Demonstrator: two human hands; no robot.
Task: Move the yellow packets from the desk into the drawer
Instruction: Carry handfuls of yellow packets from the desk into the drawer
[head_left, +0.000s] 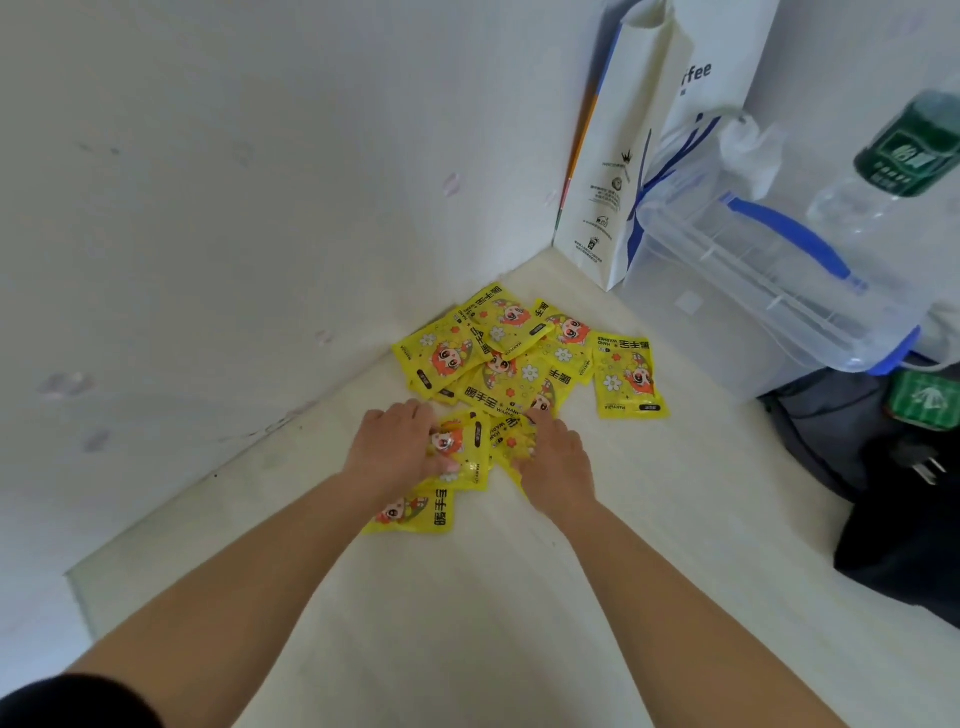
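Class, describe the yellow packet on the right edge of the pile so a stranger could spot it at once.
On the pale desk, a pile of yellow packets lies in the corner between two white walls. Look to its right edge, nearest the clear box with the blue handle. That packet lies flat and nearly uncovered; the others overlap.

From here, the left grip (395, 447) and right grip (556, 457) sink their fingertips among the yellow packets (519, 364), so their hold is unclear. Lower packets lie half covered. The green-labelled bottle (904, 150) and black bag (904, 519) run off the right edge. The paper bag (613, 171) has unreadable small print.
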